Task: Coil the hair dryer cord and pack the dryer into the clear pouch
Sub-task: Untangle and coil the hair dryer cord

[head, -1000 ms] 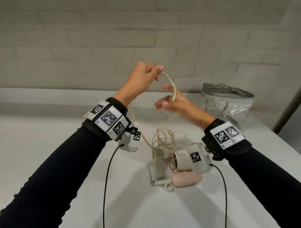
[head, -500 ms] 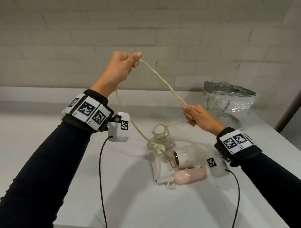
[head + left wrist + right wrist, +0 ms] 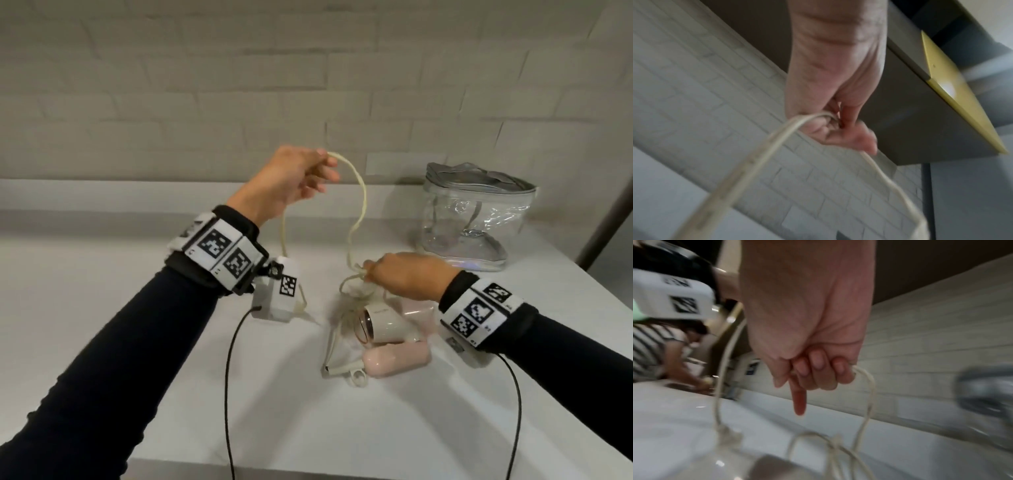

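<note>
Clearly early on: both hands, left hand [image 3: 291, 178] raised and right hand [image 3: 407, 274] low, pinch the half-gathered cord [image 3: 359, 205], dryer [image 3: 387, 325] lying on the desk [image 3: 102, 291], clear pouch [image 3: 476, 212] unfilled behind.

Left hand [image 3: 291, 181] raised, pinching grip, right hand [image 3: 407, 277] low, fingers curled
</note>
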Motion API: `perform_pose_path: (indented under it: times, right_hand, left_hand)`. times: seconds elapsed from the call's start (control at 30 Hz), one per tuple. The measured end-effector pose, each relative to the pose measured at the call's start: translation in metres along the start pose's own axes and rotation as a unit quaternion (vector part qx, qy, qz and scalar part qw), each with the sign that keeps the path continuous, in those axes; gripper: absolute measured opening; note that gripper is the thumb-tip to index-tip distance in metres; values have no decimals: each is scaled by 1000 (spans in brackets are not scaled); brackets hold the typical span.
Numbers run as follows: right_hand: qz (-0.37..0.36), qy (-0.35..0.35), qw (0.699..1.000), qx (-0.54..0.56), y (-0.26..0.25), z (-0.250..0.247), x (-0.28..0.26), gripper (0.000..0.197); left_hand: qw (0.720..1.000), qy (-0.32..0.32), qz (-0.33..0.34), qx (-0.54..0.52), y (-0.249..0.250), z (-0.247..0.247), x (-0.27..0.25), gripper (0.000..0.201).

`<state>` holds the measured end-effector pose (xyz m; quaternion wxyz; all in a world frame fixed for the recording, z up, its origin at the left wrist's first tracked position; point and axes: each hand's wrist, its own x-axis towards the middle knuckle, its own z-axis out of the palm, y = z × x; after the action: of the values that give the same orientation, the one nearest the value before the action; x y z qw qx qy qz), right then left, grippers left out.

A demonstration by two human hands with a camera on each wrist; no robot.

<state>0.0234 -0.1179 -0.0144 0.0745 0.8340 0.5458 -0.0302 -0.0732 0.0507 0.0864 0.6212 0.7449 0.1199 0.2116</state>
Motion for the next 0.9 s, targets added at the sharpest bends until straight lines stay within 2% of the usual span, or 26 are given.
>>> perform_pose_path:
  times: [0.1,0.2,0.3,0.4,0.5,0.6,0.63,0.73,0.8,0.9]
  right_hand:
    - [-52,64,996,21,-33,-8,4,33]
    - [-60,121,973,185,-42,-26,13,29]
    - [-56,151,973,166,-36,-34,13,35]
    - [-49,126,978,156,-37,-36,5,35]
    - [-25,81,979,188,-35,-36,2,33]
    - [-28,53,982,181,-29,-34,6,22]
    - [-23,53,985,160,-24,-33,7,20]
    - [-32,66,982,177,-12,-34,5,32]
    - [-39,93,976,195,-6,-37,1,40]
    - [-43,137,955,259,7,-38,-7,46]
  left_hand:
    - [996,-71,-42,-27,-20,25,-7,27]
    - [989,-128,-22,77,-35,51,-15,28]
    - [984,-80,3,162,-49,65,-16,29]
    - [967,-34,5,253,-52,65,-22,23]
    - [950,-52,-25,308,-53,64,-36,44]
    - [951,-94,-100,277,-57,58,-43,60]
    - [951,-111,-117,264,-58,54,-45,60]
    - [956,-160,-164,181,-60,41,-50,46]
    - [965,-151,-152,152,-61,30,-54,32]
    - [980,-85,-105,148,-62,14,-59,37]
